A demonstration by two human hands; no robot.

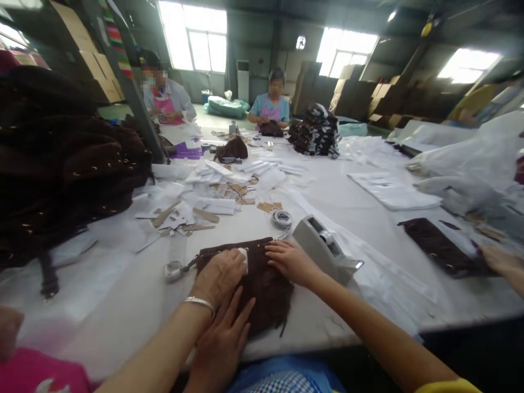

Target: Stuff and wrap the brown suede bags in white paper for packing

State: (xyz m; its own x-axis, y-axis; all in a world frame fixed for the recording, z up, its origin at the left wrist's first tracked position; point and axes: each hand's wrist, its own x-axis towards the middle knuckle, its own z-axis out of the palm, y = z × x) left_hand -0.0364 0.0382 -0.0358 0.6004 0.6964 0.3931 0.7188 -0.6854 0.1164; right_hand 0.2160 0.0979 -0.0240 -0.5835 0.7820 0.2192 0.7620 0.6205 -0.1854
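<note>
1. Head view: far to the left of both hands sits a big heap of dark brown bags [73, 158].
2. Nearer, just left of the hands, a small shiny buckle [174, 271] lies beside the brown bag [268, 295].
3. A co-worker's hand [219, 275] with a silver bracelet [199, 302] reaches in above the left hand and presses a small white piece [245, 261] on the bag.
4. The left hand [225, 335] is spread wide, its fingers on the bag's lower left part.
5. The brown bag lies on the white table [135, 305], under and between both hands.
6. The right hand [290, 262] lies over the bag's top right edge, fingers stretched out, not closed around it.
7. Just right of that hand stands a gray tape holder [327, 248].
8. Well to its right, another person's hand [501, 265] is near a second brown bag [436, 245].
</note>
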